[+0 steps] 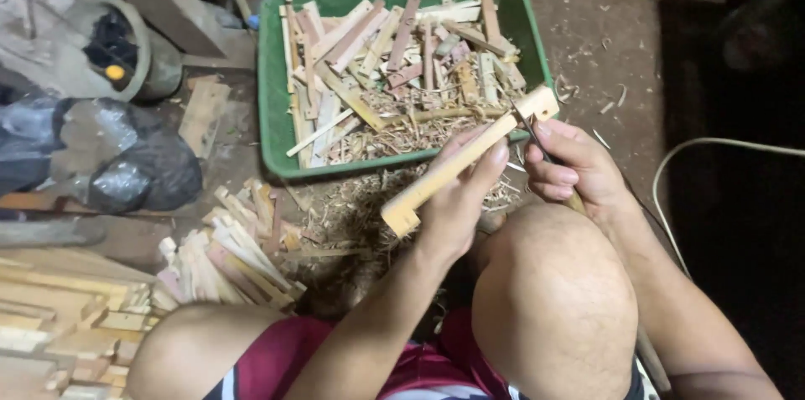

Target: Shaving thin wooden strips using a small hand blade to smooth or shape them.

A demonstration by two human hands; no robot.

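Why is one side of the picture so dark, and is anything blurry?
Head view: light falls on the middle, so the green tub of wood scraps, the left hand gripping the wooden stick and the right hand holding a knife look bright and fairly sharp; the right edge around the white cable sinks into shadow; the black bags show soft glare.

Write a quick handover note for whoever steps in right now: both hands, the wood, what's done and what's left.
Left hand grips the long wooden stick, held slanted above the knee.
Right hand holds a knife, its blade against the stick's upper end.
Green tub ahead holds cut wood pieces and shavings; more shavings lie on the floor.
Stacked wood strips lie to the left.
Done: shavings show carving under way. Left: this stick is mid-carve.
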